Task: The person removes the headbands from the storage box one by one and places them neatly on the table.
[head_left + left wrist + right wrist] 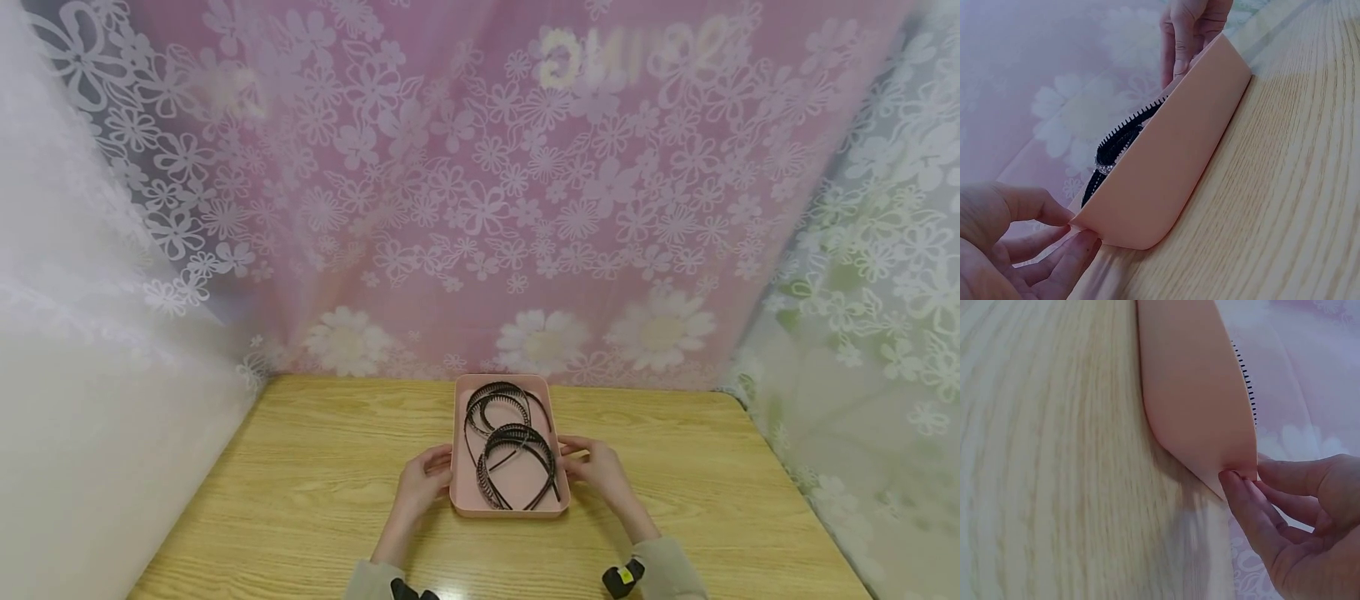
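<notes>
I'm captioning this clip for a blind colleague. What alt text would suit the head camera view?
Two hands hold a pink tray of black toothed headbands on a wooden table: the left hand at its left side, the right hand at its right side. Pink and white flower-patterned curtains hang behind and to both sides.

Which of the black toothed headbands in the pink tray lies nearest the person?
The headband at the tray's near end, level with the left hand and right hand; the other headbands lie toward the far end.
</notes>
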Motion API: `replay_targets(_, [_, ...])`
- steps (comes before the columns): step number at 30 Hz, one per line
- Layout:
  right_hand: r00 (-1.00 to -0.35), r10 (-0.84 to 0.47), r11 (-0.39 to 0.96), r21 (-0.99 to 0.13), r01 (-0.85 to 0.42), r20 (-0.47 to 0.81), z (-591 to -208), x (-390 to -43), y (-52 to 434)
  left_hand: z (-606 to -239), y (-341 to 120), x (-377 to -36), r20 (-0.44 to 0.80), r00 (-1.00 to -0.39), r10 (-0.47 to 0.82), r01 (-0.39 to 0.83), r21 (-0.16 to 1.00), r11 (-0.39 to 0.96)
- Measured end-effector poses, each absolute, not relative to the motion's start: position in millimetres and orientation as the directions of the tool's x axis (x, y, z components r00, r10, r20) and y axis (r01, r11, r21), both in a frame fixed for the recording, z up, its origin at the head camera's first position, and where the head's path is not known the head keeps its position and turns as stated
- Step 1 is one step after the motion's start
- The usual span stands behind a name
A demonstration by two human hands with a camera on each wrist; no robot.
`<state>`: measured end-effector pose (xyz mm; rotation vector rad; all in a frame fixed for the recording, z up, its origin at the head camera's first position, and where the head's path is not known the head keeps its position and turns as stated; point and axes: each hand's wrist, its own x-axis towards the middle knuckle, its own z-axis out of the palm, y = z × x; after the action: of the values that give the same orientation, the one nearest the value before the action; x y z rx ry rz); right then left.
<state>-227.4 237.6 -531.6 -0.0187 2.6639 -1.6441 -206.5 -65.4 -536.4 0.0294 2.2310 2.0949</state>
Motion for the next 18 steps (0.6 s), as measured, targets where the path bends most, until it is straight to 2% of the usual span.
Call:
replay_targets(6, [-1.000, -0.022, 0.506, -0.862, -0.024, 0.015, -532, -228, 237, -518, -66, -196, -0.044, -0.996, 0.079, -0.040, 0.998, 0.051])
replay_targets(13, [-0.997, -0.039, 0.574, -0.816, -0.071, 0.060, -530, -226, 236, -540, -67, -209, -0.040, -0.996, 0.083, -0.034, 0.997, 0.072])
replay_targets(18, [-0.993, -0.063, 0.673, -0.730, -0.119, 0.103, -527, -225, 236, -544, -68, -210, -0.042, -0.996, 0.082, -0.037, 0.998, 0.058])
